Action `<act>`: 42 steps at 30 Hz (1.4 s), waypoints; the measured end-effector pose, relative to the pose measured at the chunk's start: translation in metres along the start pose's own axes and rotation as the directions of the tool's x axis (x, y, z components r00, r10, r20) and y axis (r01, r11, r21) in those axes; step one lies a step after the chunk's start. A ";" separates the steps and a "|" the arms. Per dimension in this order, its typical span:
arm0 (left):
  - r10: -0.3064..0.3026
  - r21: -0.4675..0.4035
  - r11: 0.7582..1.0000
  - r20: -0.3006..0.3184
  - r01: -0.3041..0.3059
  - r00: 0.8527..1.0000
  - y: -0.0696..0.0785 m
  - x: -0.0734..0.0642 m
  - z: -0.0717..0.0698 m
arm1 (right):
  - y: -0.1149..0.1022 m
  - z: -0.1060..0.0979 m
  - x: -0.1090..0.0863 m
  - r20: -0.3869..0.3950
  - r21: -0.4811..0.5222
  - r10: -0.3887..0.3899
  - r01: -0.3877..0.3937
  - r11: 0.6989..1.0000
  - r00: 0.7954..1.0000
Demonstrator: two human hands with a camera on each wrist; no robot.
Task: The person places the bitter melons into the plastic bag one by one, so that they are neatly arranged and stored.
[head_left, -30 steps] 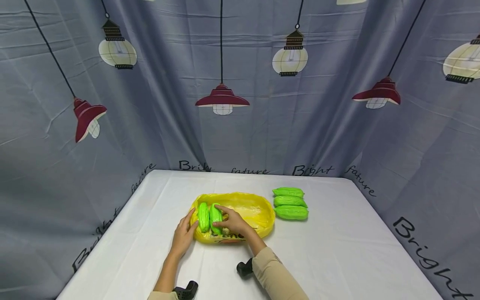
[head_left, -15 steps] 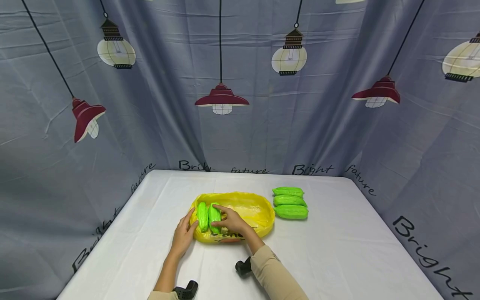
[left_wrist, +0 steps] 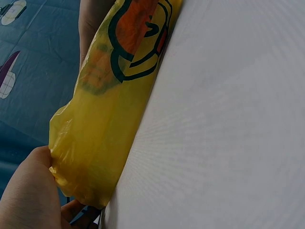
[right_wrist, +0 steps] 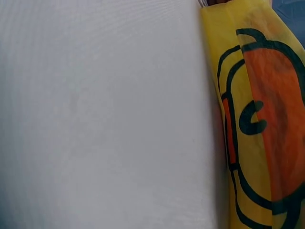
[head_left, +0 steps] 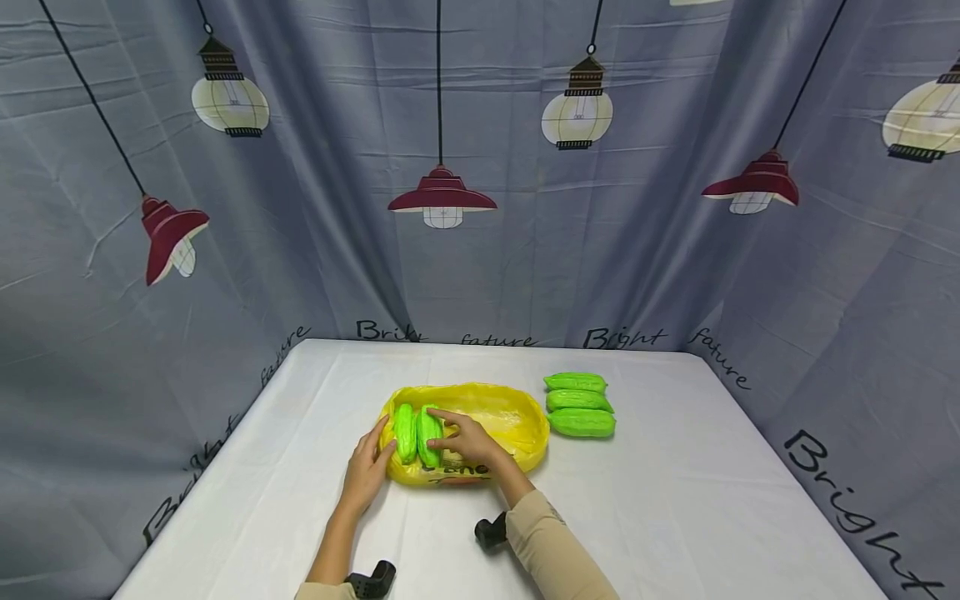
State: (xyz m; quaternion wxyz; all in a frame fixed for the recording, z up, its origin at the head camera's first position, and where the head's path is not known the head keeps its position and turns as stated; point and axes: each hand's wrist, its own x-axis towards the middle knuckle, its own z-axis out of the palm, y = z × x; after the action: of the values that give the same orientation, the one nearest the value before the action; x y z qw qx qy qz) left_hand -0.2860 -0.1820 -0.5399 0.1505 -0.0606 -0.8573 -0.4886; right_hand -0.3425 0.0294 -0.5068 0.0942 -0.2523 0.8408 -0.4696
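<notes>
A beige left sleeve (head_left: 326,592) was shown only at its edge; a matching right sleeve (head_left: 558,550) was seen at greater length, marked faintly near the cuff. A stubby black left wrist camera (head_left: 373,581) and similar right wrist camera (head_left: 491,532) were worn. The left hand (head_left: 367,467) and right hand (head_left: 468,442) were bare.

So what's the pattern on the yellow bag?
Orange print with dark outlines on the plastic bag, clearest in the right wrist view.

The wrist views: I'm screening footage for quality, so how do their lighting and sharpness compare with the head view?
Head view: bright, fairly sharp, green gourds vivid, soft shadow beside the left forearm; left wrist view: dim, slight sheen on the yellow bag; right wrist view: also dim, tablecloth darkening toward the left edge.
</notes>
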 end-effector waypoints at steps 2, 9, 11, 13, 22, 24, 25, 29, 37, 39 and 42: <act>-0.003 0.004 1.000 0.000 0.003 1.000 -0.001 0.000 0.000 | 0.001 -0.002 -0.001 -0.002 0.029 0.011 -0.011 1.000 1.000; 0.004 0.019 1.000 -0.006 -0.004 1.000 -0.003 -0.002 0.001 | 0.003 -0.015 -0.006 -0.015 0.104 0.024 -0.022 0.994 1.000; 0.011 0.023 1.000 -0.010 -0.010 1.000 -0.004 -0.002 0.001 | 0.003 -0.021 -0.008 -0.016 0.105 0.012 -0.010 0.994 1.000; 0.015 0.026 1.000 -0.015 -0.015 1.000 -0.004 -0.002 0.002 | 0.003 -0.028 -0.010 -0.016 0.097 -0.012 0.013 0.995 1.000; 0.014 0.025 1.000 -0.010 -0.013 1.000 -0.005 -0.003 0.003 | 0.010 -0.069 -0.025 -0.042 0.101 -0.041 0.045 0.994 0.998; 0.011 0.025 1.000 -0.009 -0.010 1.000 -0.005 -0.003 0.002 | 0.006 -0.078 -0.030 -0.054 0.115 -0.053 0.059 0.992 0.997; 0.007 0.022 1.000 -0.008 -0.007 1.000 -0.005 -0.003 0.002 | 0.002 -0.082 -0.033 -0.056 0.123 -0.064 0.071 0.990 0.996; 0.005 0.017 1.000 -0.006 -0.005 1.000 -0.004 -0.002 0.001 | -0.020 -0.099 -0.047 -0.071 0.160 -0.088 0.098 0.982 0.994; 0.015 0.009 1.000 -0.016 -0.015 1.000 -0.005 0.000 0.002 | -0.027 -0.130 -0.068 -0.186 0.160 -0.043 0.073 0.984 0.982; 0.019 0.009 1.000 -0.021 -0.018 1.000 -0.004 0.000 0.002 | -0.023 -0.137 -0.073 -0.227 0.162 -0.021 0.059 0.985 0.974; 0.023 0.010 1.000 -0.030 -0.023 0.999 -0.002 0.001 0.002 | -0.015 -0.146 -0.079 -0.273 0.171 0.008 0.040 0.984 0.962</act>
State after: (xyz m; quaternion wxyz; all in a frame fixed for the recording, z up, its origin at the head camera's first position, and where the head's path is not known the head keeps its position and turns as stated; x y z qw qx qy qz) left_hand -0.2875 -0.1815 -0.5427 0.1694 -0.0624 -0.8564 -0.4837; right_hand -0.3277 0.1724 -0.4215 -0.0045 -0.1829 0.7992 -0.5726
